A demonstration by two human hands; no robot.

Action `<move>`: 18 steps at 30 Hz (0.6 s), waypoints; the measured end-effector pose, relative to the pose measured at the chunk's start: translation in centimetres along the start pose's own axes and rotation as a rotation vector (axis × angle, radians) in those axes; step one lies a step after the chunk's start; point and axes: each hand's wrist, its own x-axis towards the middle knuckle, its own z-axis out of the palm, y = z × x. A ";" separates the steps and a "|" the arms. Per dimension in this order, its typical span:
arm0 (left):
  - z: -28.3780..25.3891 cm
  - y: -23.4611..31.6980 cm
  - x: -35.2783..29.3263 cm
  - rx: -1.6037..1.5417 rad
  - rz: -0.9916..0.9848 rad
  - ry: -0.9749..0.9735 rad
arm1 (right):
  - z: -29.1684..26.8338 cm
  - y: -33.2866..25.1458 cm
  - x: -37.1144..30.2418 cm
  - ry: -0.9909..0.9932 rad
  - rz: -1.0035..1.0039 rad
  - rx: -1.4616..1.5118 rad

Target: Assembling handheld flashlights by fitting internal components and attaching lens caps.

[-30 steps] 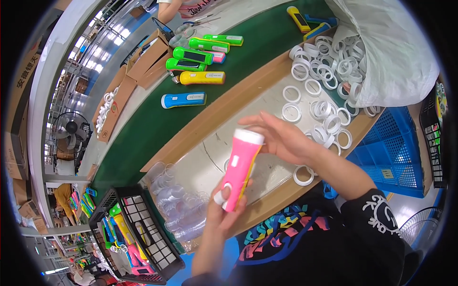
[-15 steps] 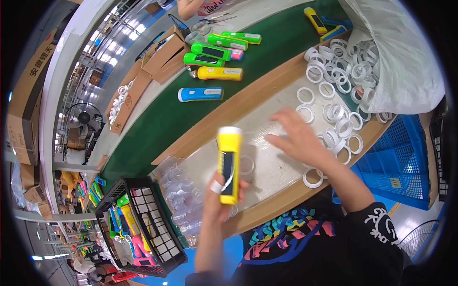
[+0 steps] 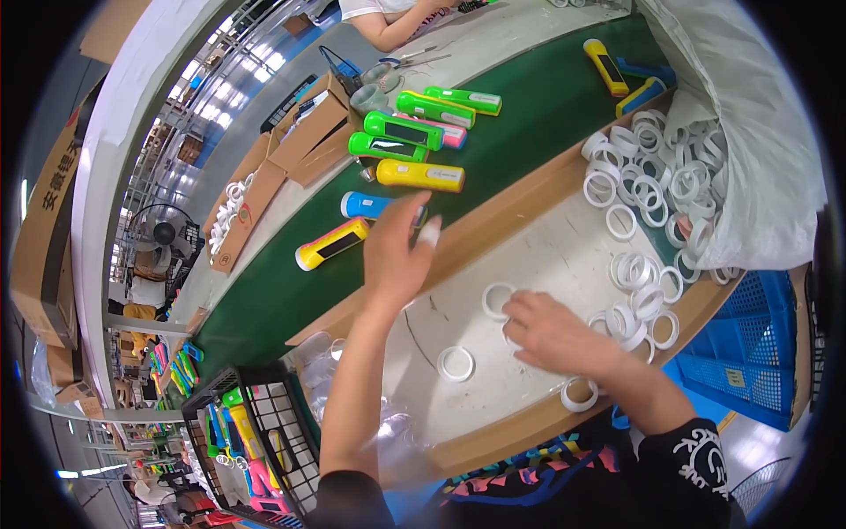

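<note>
Over the right end of a blue flashlight (image 3: 363, 205) on the green belt is my left hand (image 3: 398, 256), thumb and fingers apart around that end. White tape wraps one of its digits. A yellow flashlight with a dark panel (image 3: 332, 244) lies just left of that hand. My right hand (image 3: 555, 335) is over the shallow cardboard tray (image 3: 493, 441), its curled fingers at the edge of a white ring (image 3: 499, 301). Another white ring (image 3: 456, 363) lies flat on the tray's bottom. Behind the blue flashlight lie a yellow flashlight (image 3: 420, 175) and several green ones (image 3: 404, 130).
White rings (image 3: 648, 194) pile at the tray's right beside a white plastic bag (image 3: 758, 132). Clear discs (image 3: 317, 370) lie at its left. A black basket (image 3: 291, 441) holds flashlights. Blue crates (image 3: 740, 344) stand right. Across the belt, a person's arm (image 3: 388, 31) shows.
My left hand has let go of the yellow flashlight and moved forward to the blue one. A yellow flashlight now lies on the belt. My right hand has moved down to a ring.
</note>
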 end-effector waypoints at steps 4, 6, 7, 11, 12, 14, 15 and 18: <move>4.9 -1.6 10.1 0.350 0.246 0.025 | -0.1 0.3 0.5 -0.027 -0.038 0.016; 7.7 -2.4 14.4 0.471 0.249 -0.008 | -0.1 1.1 0.2 -0.045 -0.005 -0.115; 8.9 -2.7 16.0 0.523 0.240 0.000 | -0.7 1.3 0.2 -0.050 -0.013 -0.117; 12.4 -4.9 19.5 0.236 0.029 0.114 | -3.0 0.7 -0.5 -0.003 0.158 0.087; 12.0 -5.7 19.3 0.052 0.062 0.078 | -3.5 0.8 -0.4 0.067 0.194 0.152; 9.9 -5.2 17.0 -0.080 0.095 0.086 | -6.3 2.2 -0.4 0.028 0.253 0.262; 7.8 -6.4 14.9 -0.135 0.082 0.100 | -7.5 3.6 0.4 0.063 0.218 0.160; 0.8 -6.6 9.4 -0.417 -0.314 0.028 | -10.5 11.3 7.0 0.141 0.145 -0.118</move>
